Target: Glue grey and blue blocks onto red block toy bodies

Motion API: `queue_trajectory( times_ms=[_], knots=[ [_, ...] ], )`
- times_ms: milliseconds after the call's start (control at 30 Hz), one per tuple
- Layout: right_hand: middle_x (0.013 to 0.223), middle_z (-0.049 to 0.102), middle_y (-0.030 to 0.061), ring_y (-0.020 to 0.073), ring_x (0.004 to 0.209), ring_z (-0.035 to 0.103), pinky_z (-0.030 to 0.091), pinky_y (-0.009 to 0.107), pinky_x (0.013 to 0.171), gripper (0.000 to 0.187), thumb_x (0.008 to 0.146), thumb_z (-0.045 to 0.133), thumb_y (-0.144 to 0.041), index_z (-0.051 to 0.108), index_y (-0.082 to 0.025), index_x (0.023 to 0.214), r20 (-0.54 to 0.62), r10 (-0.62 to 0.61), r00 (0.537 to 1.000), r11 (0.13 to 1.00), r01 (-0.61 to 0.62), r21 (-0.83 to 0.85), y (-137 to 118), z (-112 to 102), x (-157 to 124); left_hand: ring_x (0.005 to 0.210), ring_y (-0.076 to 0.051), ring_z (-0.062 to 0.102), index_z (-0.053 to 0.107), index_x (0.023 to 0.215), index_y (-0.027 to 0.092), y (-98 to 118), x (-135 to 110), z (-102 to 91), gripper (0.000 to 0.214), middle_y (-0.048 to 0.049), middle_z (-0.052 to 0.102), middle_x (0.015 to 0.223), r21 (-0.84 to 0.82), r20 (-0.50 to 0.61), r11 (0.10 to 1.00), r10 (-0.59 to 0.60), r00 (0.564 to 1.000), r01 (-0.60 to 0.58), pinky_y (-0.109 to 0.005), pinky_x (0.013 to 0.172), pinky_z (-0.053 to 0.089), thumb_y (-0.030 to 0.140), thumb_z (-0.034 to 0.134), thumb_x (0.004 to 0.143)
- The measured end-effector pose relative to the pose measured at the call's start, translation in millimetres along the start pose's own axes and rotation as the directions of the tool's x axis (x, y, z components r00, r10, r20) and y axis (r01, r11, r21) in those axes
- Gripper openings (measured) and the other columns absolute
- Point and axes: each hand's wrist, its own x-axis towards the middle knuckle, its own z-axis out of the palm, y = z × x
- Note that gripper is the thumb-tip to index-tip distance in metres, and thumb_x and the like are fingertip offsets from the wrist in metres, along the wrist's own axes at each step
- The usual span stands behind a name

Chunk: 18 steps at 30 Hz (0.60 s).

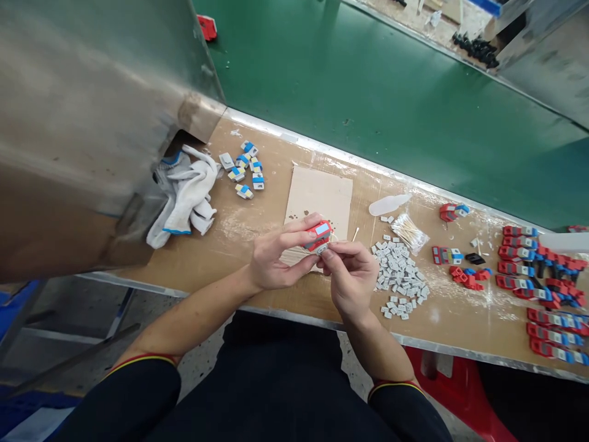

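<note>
My left hand (276, 255) is closed around a small red toy part with a light blue panel (318, 234), held just above the wooden bench. My right hand (350, 273) pinches a tiny grey piece (323, 248) against the underside of that red part. Both hands meet over a cardboard sheet (322, 193). A heap of small grey pieces (399, 273) lies just right of my right hand.
White gloves (188, 196) and several blue-and-white parts (243, 169) lie at the left. A bag of cotton swabs (408, 231), red and blue assembled parts (543, 276) fill the right. A green conveyor belt (391, 98) runs behind; a metal housing (92, 123) stands at left.
</note>
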Motion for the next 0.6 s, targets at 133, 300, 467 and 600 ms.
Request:
queue_trajectory(
  times_ms=[133,300,467,600],
  knots=[
    [0.083,0.079,-0.0011,0.0128,0.07,0.076,0.064,0.024,0.062,0.01,0.095,0.077,-0.017,0.076,-0.025,0.101,0.019,-0.265,0.964,0.944,0.264,-0.199,-3.1,-4.4,2.3,0.128,-0.026,0.075,0.064,0.141,0.021,-0.2,2.0,1.4,0.059,-0.0152,0.073,0.144,-0.002,-0.026,1.0,-0.006,1.0,0.006,-0.035,0.11,0.065,0.009,0.083,0.087],
    [0.09,0.08,0.0023,0.0151,0.078,0.079,0.066,0.027,0.068,0.028,0.091,0.073,-0.001,0.075,-0.023,0.107,0.148,-0.632,0.761,0.615,0.608,-0.502,-5.5,-13.1,11.7,0.122,-0.028,0.078,0.066,0.14,0.02,1.1,0.8,1.0,0.054,-0.0162,0.075,0.139,-0.009,-0.008,0.999,-0.048,0.999,0.048,-0.035,0.104,0.068,0.01,0.08,0.089],
    [0.086,0.078,0.003,0.016,0.073,0.076,0.063,0.028,0.063,0.033,0.093,0.07,-0.002,0.071,-0.02,0.12,0.259,-0.68,0.686,0.517,0.699,-0.495,-4.2,-16.6,16.5,0.123,-0.029,0.078,0.067,0.139,0.018,2.5,1.5,-2.8,0.052,-0.0175,0.075,0.138,-0.034,0.039,0.995,-0.088,0.995,0.09,-0.033,0.105,0.067,0.013,0.082,0.088],
    [0.084,0.07,0.0007,0.0146,0.07,0.07,0.061,0.029,0.061,0.033,0.098,0.063,-0.005,0.071,-0.025,0.124,0.256,-0.648,0.717,0.581,0.683,-0.443,-4.8,-16.1,15.8,0.123,-0.027,0.078,0.069,0.138,0.019,3.5,4.1,-5.0,0.052,-0.0158,0.078,0.135,-0.066,0.051,0.992,-0.107,0.993,0.11,-0.031,0.102,0.068,0.017,0.084,0.089]
  ],
)
